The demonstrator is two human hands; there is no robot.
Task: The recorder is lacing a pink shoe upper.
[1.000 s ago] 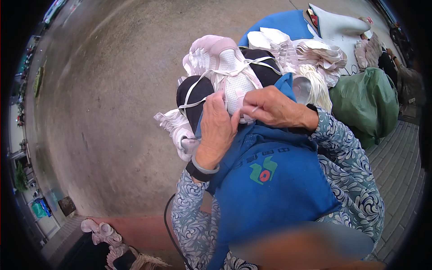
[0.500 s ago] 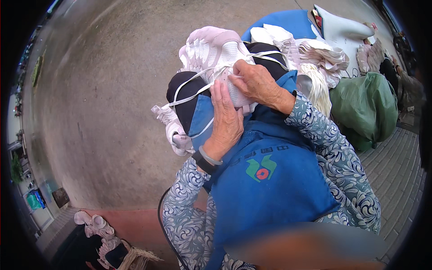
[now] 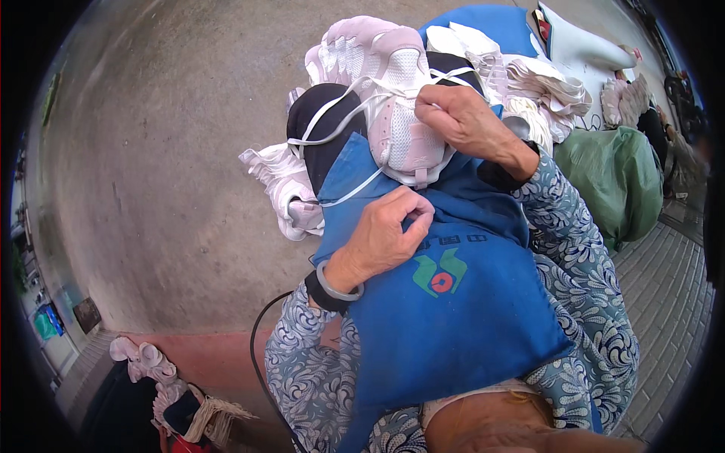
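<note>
A white mesh sneaker [image 3: 404, 128] with loose white laces is held up close in front of me, its toe pointing down toward a blue cloth apron [image 3: 445, 302] on my lap. My right hand [image 3: 464, 124] grips the shoe's right side near the laces. My left hand [image 3: 385, 238] sits just below the shoe with fingers curled, pinching a thin white lace against the apron. A dark shoe [image 3: 321, 132] lies right behind the white one. Both sleeves have a blue floral pattern.
A heap of pale pink and white sneakers [image 3: 362, 45] lies on the concrete ground [image 3: 151, 151] ahead. A green sack [image 3: 619, 181] stands at the right beside stacked white insoles [image 3: 547, 94]. More shoes [image 3: 147, 366] lie at the lower left. Brick paving [image 3: 668, 302] runs along the right.
The white sneaker has come up and closer. My left hand dropped from the shoe's side to below it and closed on a lace. My right hand stays on the shoe.
</note>
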